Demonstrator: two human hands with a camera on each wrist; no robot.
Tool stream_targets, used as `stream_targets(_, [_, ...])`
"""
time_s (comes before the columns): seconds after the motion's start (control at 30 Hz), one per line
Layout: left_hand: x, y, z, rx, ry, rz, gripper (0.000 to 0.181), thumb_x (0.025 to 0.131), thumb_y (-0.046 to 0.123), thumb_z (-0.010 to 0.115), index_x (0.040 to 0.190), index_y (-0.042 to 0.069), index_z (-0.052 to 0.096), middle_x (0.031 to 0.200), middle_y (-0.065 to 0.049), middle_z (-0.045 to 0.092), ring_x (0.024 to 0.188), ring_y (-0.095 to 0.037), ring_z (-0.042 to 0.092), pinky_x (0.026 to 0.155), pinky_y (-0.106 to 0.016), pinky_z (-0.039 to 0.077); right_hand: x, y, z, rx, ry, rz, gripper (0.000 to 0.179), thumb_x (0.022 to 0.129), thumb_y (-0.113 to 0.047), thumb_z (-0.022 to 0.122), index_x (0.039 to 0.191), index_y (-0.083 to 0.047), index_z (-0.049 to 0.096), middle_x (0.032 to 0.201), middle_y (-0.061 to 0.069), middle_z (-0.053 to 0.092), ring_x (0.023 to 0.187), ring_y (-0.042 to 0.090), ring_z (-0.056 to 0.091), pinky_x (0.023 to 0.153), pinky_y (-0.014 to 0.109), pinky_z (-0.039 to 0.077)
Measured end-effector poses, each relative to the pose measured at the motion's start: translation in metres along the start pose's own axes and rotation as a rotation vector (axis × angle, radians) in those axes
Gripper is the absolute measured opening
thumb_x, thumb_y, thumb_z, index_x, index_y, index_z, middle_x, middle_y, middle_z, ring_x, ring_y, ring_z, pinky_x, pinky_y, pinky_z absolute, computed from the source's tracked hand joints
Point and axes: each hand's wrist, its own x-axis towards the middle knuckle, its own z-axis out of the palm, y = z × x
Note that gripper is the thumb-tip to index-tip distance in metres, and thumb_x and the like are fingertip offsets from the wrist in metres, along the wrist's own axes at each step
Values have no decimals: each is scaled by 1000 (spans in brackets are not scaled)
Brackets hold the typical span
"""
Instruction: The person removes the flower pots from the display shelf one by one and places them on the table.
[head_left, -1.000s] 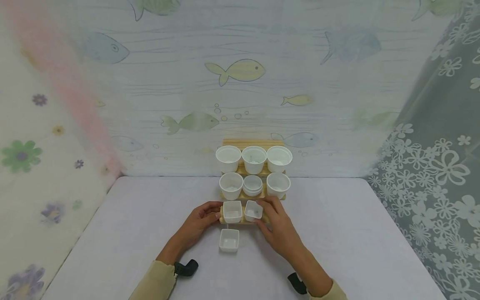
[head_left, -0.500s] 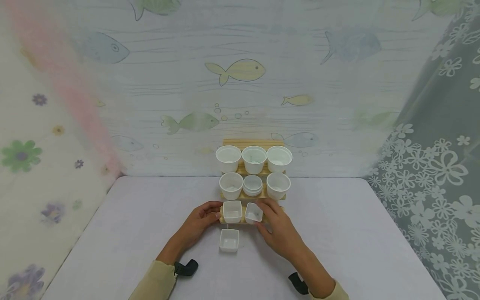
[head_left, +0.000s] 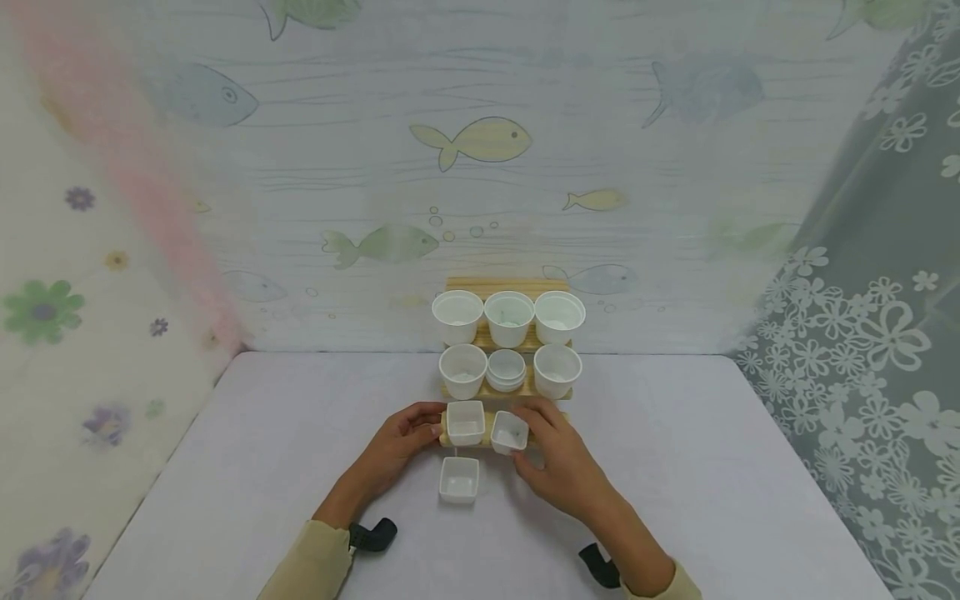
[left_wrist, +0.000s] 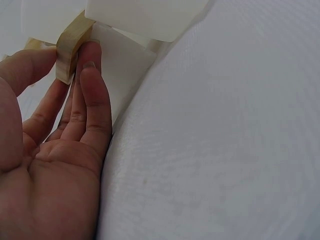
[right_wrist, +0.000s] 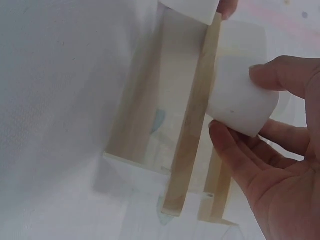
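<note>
A tiered wooden stand (head_left: 507, 285) with white cups on it rises in the head view. My left hand (head_left: 402, 439) pinches the left end of its lowest wooden step (left_wrist: 70, 47), thumb on one side and fingers on the other. In my right hand (head_left: 564, 467) a small square white cup (head_left: 510, 433), tilted, is pinched between thumb and fingers. The right wrist view has this cup (right_wrist: 242, 95) right at the edge of a wooden slat (right_wrist: 194, 122). Another square cup (head_left: 465, 423) sits on the same step by my left fingers.
A third square white cup (head_left: 459, 481) is in front of the lowest step. Round white cups, such as the back-left one (head_left: 457, 318), fill the upper two steps. One low round container (head_left: 506, 372) stands mid-row. The white-covered table (head_left: 300, 400) meets a fish-printed backdrop (head_left: 480, 192).
My right hand and its square cup have shifted slightly right and toward me, and the cup tilts more. The left hand keeps its place on the step.
</note>
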Motion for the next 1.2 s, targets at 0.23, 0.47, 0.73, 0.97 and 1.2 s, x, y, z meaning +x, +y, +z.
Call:
stream_targets(0.23, [-13, 4, 16, 5, 30, -4, 46, 107, 16, 65, 149, 0, 52, 139, -19, 63, 120, -18, 67, 98, -29, 57, -12, -1, -9, 50, -33, -6, 57, 80, -3, 91, 130, -3, 63, 136, 3, 56, 122, 20, 60, 96, 35, 58])
stream_targets(0.47, [-27, 6, 31, 13, 57, -1, 48, 107, 15, 65, 149, -2, 51, 139, -20, 63, 121, -18, 67, 99, -29, 57, -24, -3, -19, 84, -91, -19, 57, 80, -4, 91, 128, -6, 61, 132, 0, 56, 119, 16, 60, 95, 34, 58])
stream_targets(0.73, [-43, 9, 49, 2, 94, -3, 47, 107, 14, 65, 149, -2, 51, 138, -18, 63, 119, -17, 67, 98, -29, 57, -38, -6, -32, 112, -154, -40, 56, 80, -5, 90, 128, -7, 59, 127, 0, 57, 111, 17, 63, 91, 33, 59])
stream_targets(0.97, [-56, 10, 65, 28, 125, -11, 47, 107, 16, 65, 149, 0, 52, 138, -18, 63, 118, -17, 67, 96, -28, 57, -50, -10, -42, 140, -230, -37, 53, 81, -5, 89, 124, -7, 60, 123, 2, 59, 105, 17, 63, 90, 37, 60])
stream_targets(1.2, [-69, 14, 81, 26, 153, -7, 47, 107, 15, 65, 149, -1, 52, 138, -19, 63, 119, -17, 67, 96, -29, 57, -63, -12, -50, 140, -247, -82, 53, 79, -6, 90, 123, -8, 61, 121, -1, 58, 103, 15, 64, 89, 34, 60])
